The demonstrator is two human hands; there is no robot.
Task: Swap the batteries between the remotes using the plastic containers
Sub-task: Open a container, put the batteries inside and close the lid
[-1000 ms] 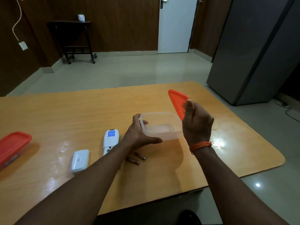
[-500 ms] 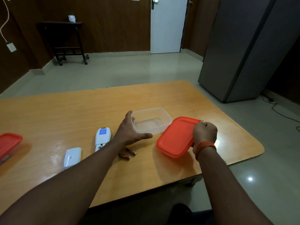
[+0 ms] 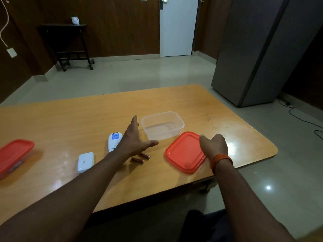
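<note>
A clear plastic container (image 3: 163, 135) stands open on the wooden table (image 3: 70, 123). Its orange lid (image 3: 183, 152) lies flat just in front of it. My right hand (image 3: 215, 145) grips the lid's right edge, fingers curled. My left hand (image 3: 134, 142) hovers with fingers spread just left of the container, apart from it. Two small reddish batteries (image 3: 139, 158) lie loose on the table under that hand's thumb. A white remote with a blue label (image 3: 114, 139) lies left of the wrist, partly hidden by it. A smaller white remote piece (image 3: 85, 161) lies further left.
A second container with an orange lid (image 3: 14, 154) sits at the table's left edge. The table's rounded right corner (image 3: 272, 149) is close to my right hand. A grey cabinet (image 3: 253, 58) stands beyond the table on the right.
My right hand lowered the orange lid from upright in the air down flat onto the table. My left hand let go of the clear container, which now stands on the table.
</note>
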